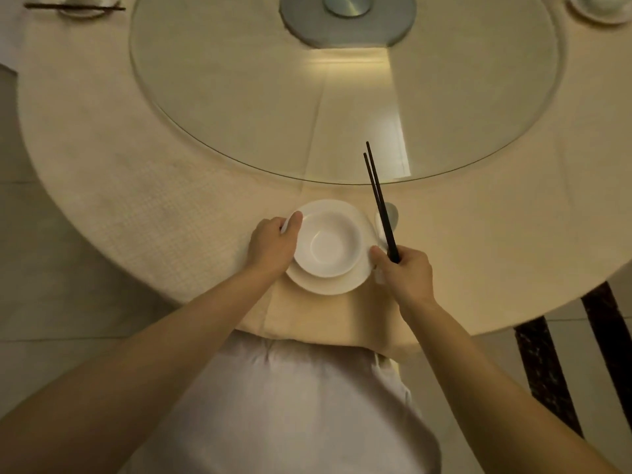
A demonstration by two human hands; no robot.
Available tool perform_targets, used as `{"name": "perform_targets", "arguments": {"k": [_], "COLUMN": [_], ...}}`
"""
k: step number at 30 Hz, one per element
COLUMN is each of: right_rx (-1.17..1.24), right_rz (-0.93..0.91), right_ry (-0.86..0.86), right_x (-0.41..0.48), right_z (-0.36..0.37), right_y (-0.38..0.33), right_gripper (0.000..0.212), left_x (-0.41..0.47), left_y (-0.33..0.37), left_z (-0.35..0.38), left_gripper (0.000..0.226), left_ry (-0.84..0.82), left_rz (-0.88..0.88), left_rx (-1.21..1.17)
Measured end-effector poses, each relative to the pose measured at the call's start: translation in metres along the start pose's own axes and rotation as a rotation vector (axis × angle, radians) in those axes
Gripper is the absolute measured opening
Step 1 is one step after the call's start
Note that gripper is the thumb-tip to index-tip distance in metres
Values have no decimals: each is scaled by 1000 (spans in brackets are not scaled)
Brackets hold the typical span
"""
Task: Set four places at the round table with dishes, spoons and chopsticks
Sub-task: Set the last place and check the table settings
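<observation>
A white bowl sits on a white plate at the near edge of the round table. My left hand grips the plate's left rim, thumb on top. My right hand holds a pair of dark chopsticks that point away over the table, together with a white spoon whose bowl shows behind them. The right thumb touches the plate's right rim.
A glass turntable with a metal hub fills the table's middle. Another setting with dishes and chopsticks lies at the far left, and white dishes at the far right. A dark chair frame stands at the right.
</observation>
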State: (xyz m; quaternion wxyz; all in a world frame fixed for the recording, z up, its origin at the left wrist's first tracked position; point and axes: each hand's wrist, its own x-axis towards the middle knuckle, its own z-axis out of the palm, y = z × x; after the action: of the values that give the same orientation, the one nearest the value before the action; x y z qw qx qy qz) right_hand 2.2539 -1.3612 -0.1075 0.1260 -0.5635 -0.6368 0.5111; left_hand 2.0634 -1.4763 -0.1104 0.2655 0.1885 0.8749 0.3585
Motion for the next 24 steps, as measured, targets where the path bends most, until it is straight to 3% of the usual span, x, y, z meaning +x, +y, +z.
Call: {"name": "perform_targets", "arguments": {"k": [17,24], "right_rx": [-138,-83], "right_rz": [-42,-63], "right_ry": [-74,48], "right_x": [19,18], "right_z": [-2,-35], "right_y": [24,16], "right_gripper": [42,38], "left_x": [-4,-7], "left_y": [-6,-8], "left_z": [14,11], "left_gripper": [48,46], "left_ry": [-28,22], "left_rz": [-14,-21], "left_rx": [-31,-39]}}
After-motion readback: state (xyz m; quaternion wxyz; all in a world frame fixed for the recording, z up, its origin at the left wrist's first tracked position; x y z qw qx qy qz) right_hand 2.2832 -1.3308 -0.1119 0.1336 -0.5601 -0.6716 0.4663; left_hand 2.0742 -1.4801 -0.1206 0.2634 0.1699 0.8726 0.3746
